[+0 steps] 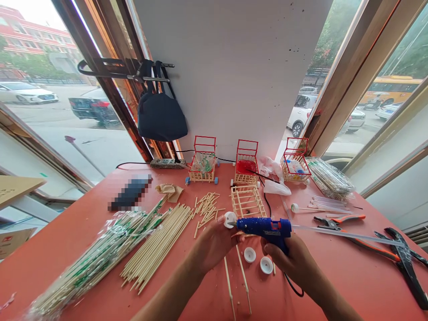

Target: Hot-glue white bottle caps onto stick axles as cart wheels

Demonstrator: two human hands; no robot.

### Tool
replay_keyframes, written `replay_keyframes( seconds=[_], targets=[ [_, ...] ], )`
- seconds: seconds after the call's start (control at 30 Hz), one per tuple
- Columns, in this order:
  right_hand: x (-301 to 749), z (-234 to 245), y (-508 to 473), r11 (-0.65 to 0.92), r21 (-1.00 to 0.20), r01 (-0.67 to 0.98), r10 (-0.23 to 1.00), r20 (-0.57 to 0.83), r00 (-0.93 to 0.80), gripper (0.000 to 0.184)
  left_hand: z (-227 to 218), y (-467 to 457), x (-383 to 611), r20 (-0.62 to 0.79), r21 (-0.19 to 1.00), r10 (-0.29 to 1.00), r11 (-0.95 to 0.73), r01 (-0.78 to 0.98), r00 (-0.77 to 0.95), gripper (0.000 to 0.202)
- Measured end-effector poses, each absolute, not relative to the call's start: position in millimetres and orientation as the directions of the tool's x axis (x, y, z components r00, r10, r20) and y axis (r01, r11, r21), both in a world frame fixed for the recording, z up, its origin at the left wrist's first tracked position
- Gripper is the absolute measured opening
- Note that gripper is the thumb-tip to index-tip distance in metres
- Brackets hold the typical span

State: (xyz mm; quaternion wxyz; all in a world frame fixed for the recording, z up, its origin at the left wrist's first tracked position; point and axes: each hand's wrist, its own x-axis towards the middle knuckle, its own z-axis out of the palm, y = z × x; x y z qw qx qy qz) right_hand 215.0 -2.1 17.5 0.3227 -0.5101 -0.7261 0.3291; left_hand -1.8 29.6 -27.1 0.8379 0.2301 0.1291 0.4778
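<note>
My right hand (294,261) grips a blue hot glue gun (267,228) by its handle, nozzle pointing left. The nozzle tip touches a small white wheel (229,219) that my left hand (214,243) pinches between its fingertips. Two more white wheels (249,254) (266,265) lie on the red table (67,240) just below the gun. A flat wooden stick frame (247,200) lies right behind the gun. Thin sticks (244,281) run toward me between my forearms.
Bundles of bamboo sticks (157,245), some in plastic (96,258), lie at the left. Cut stick pieces (207,207) are in the middle. Three small red-and-wood carts (203,162) (246,165) (294,165) stand at the back. Pliers (337,220), black cutters (404,263) and glue sticks (326,203) lie at the right.
</note>
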Motion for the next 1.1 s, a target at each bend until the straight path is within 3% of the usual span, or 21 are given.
replay_keyframes(
  seconds=[0.7, 1.1],
  targets=[
    [212.2, 22.2, -2.4, 0.246, -0.815, 0.525, 0.959, 0.126, -0.254, 0.027, -21.0, 29.8, -3.7, -0.040, 0.546, 0.896, 0.390, -0.741, 0.442, 0.031],
    [216.9, 18.7, 0.6, 0.287, -0.792, 0.539, 0.955, 0.194, -0.224, 0.028, -20.9, 28.8, -3.1, -0.028, 0.584, 0.888, 0.387, -0.713, 0.459, 0.036]
  ],
)
